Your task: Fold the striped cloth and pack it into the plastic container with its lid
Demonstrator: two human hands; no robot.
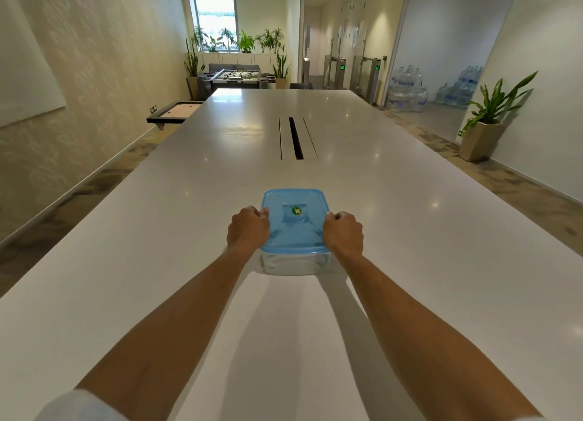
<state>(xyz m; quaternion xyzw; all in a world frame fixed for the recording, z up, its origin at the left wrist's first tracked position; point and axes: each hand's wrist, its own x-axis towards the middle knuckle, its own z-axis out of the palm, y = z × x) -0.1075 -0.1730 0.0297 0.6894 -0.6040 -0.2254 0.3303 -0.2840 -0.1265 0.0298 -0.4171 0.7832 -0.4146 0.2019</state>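
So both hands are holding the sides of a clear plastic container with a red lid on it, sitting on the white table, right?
Not quite: the lid is blue, not red. The head view shows the left hand and right hand at the sides of the clear container, lid on, on the white table.

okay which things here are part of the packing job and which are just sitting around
Part of the job:
blue lid
clear plastic container under it
left hand and right hand gripping the lid's sides
No striped cloth visible.

Just around:
white table
potted plant
water bottles
foosball table
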